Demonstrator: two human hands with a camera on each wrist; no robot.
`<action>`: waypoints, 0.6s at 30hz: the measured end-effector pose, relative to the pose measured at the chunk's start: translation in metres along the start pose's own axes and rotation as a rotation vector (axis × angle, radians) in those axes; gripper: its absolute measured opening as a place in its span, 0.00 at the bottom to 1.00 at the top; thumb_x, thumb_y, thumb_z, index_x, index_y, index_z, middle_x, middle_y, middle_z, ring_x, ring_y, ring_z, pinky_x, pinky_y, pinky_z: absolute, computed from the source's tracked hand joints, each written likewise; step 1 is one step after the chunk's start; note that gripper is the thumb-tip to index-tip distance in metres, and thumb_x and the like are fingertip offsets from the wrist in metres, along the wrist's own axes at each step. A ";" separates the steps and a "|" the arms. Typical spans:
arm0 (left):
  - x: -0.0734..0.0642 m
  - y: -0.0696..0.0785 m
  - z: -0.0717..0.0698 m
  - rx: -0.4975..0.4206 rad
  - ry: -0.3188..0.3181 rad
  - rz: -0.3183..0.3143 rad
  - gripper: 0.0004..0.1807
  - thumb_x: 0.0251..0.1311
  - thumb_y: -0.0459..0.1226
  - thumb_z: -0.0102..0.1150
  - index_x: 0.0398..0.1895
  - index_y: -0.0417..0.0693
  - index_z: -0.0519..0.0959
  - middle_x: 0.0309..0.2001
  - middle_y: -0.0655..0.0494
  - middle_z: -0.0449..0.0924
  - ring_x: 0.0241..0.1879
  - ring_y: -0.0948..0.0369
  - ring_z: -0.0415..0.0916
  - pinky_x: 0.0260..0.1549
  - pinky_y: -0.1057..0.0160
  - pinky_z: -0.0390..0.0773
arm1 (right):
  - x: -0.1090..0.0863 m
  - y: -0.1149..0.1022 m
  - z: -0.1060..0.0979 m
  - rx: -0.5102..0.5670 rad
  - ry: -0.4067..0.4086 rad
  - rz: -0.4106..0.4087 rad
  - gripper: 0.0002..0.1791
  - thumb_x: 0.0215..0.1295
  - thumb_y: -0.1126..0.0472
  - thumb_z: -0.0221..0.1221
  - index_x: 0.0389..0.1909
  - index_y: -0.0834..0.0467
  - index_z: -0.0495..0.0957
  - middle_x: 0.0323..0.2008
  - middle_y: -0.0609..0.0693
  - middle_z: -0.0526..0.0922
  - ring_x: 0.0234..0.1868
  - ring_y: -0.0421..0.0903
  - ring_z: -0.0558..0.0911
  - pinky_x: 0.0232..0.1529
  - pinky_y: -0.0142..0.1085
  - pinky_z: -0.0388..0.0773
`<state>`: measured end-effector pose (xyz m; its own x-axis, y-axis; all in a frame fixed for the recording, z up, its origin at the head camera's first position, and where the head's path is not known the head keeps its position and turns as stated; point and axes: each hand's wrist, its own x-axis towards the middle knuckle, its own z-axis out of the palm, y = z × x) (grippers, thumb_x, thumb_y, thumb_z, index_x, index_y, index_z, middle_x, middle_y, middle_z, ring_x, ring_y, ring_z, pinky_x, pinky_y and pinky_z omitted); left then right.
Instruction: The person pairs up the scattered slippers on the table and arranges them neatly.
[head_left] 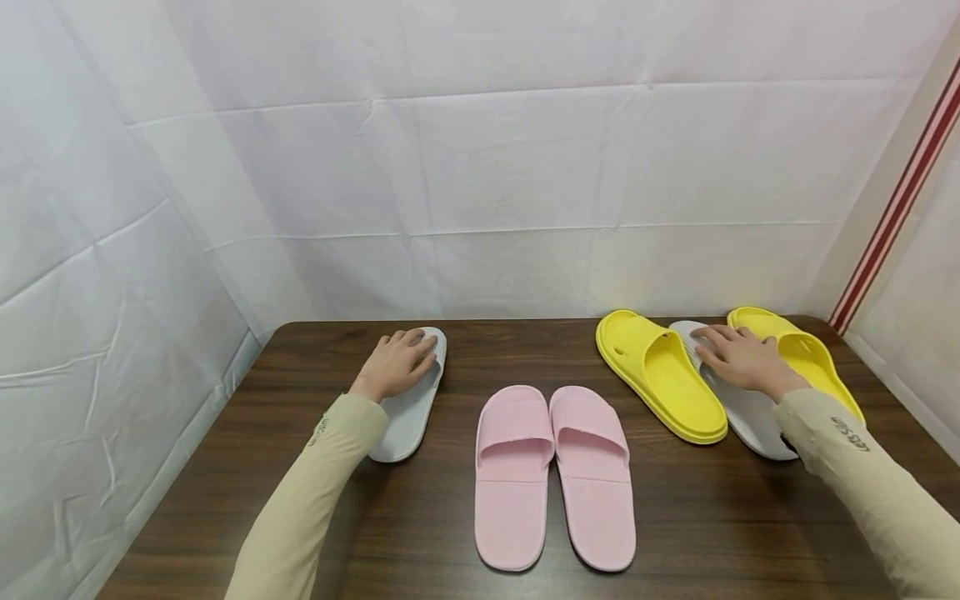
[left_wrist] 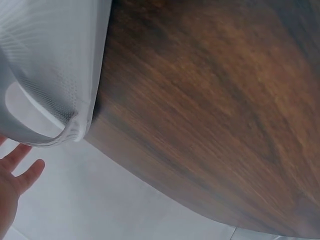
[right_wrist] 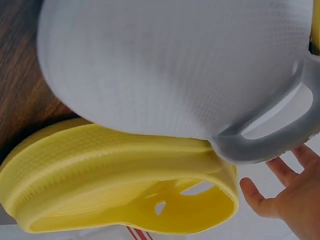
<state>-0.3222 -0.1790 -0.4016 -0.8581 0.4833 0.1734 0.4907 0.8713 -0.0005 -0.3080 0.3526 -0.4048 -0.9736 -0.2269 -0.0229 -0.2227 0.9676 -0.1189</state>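
Brown table (head_left: 420, 533) is being occupied by three slipper pairs. Pink slippers (head_left: 513, 492) are being seen side by side, so apparently already paired. Yellow slippers (head_left: 666, 383) are being split by right grey slipper (head_left: 750, 412); left grey slipper (head_left: 408, 421) is being shown well apart, so grey and yellow are being judged unpaired. Left hand (head_left: 397, 362) and right hand (head_left: 742, 358) are being held loosely spread at the grey straps (right_wrist: 270, 146); firmness of contact can't be told.

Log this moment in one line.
left hand: over gray slipper | right hand: over other gray slipper, between yellow slippers | pink slippers: side by side
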 end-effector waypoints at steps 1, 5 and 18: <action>0.000 0.000 -0.001 0.001 0.006 0.004 0.24 0.66 0.48 0.38 0.62 0.50 0.65 0.61 0.43 0.64 0.58 0.45 0.63 0.54 0.43 0.62 | 0.000 0.001 0.000 0.000 0.000 -0.001 0.30 0.66 0.38 0.31 0.62 0.51 0.57 0.63 0.63 0.57 0.58 0.71 0.56 0.45 0.74 0.45; 0.000 0.001 -0.002 -0.002 0.016 0.006 0.23 0.65 0.48 0.39 0.60 0.51 0.68 0.59 0.44 0.66 0.56 0.46 0.65 0.52 0.44 0.63 | 0.000 0.002 0.000 0.001 -0.006 -0.005 0.31 0.66 0.37 0.31 0.62 0.51 0.58 0.63 0.63 0.58 0.58 0.71 0.56 0.44 0.74 0.45; -0.006 0.000 0.001 0.034 0.053 0.042 0.20 0.64 0.49 0.39 0.55 0.54 0.71 0.54 0.47 0.69 0.48 0.48 0.68 0.44 0.46 0.68 | -0.007 -0.001 -0.005 -0.015 -0.067 -0.008 0.35 0.65 0.36 0.31 0.64 0.56 0.57 0.65 0.64 0.54 0.60 0.73 0.52 0.46 0.76 0.41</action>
<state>-0.3173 -0.1818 -0.4033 -0.8273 0.5150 0.2245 0.5197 0.8533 -0.0425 -0.3014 0.3533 -0.3998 -0.9665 -0.2407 -0.0887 -0.2313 0.9673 -0.1042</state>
